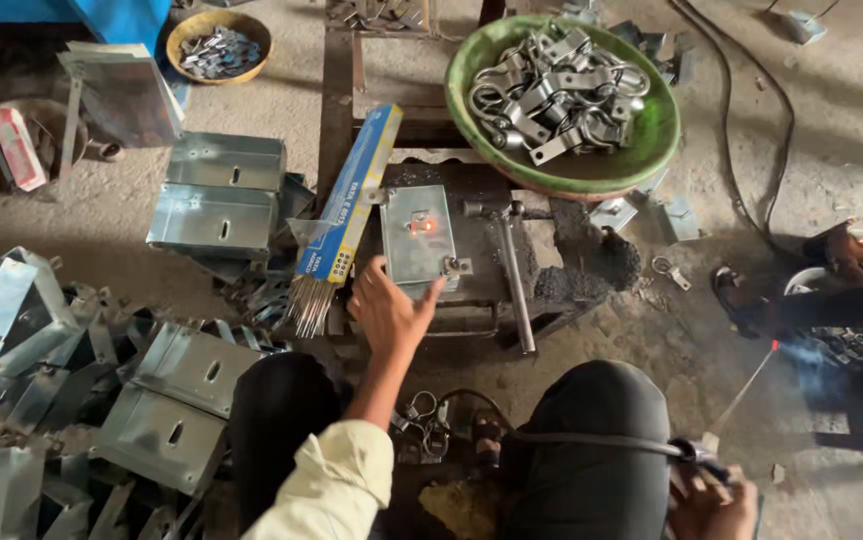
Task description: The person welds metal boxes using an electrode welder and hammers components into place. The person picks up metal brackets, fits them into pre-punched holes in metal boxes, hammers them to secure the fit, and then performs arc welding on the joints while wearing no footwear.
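Dusty concrete floor (831,110): folded metal boxes (216,190) heaped at its left edge, green bowl (663,130) of clamps up top.

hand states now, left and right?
Left hand: open, fingertips on the edge of the galvanised metal plate, not gripping.
Right hand: closed around the welding electrode holder.
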